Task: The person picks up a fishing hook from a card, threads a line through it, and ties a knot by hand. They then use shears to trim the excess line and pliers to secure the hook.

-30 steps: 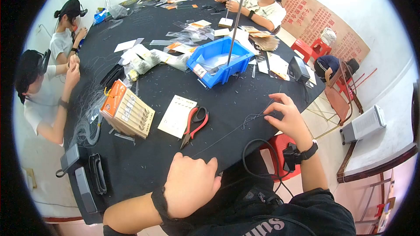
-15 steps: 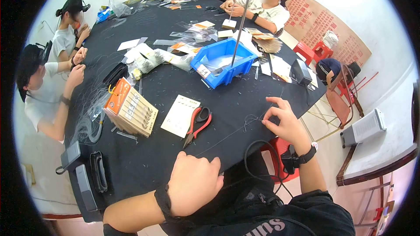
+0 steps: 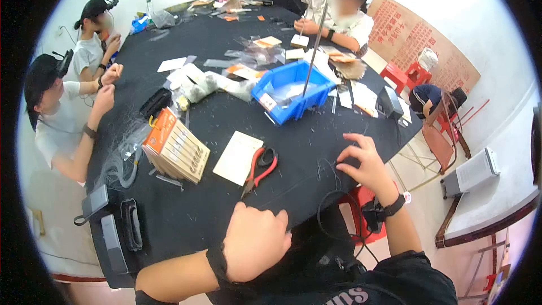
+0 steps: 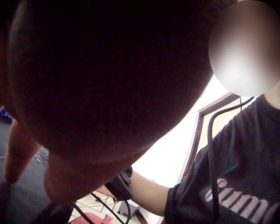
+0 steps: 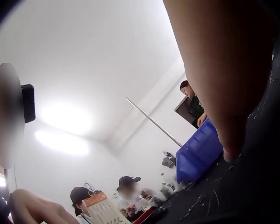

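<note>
My left hand is low in front of my body, back up, its fingers curled over the end of a thin fishing line and their grip mostly hidden. From it the fishing line runs right to a loose tangle beside my right hand. The right thumb and forefinger pinch the line there, the other fingers raised. Red-handled pliers lie just beyond the left hand, partly over a cream card. A stack of cards with fish hooks stands left of them.
A blue bin with a metal rod stands mid-table among plastic sleeves and cards. Coiled clear line lies at the left, near grey boxes. A black cable hangs by my right wrist. Other people sit around the table.
The head view has shifted, so the table items sit slightly lower and to the right. Both hands keep nearly the same pose. The person across has stretched out an arm.
</note>
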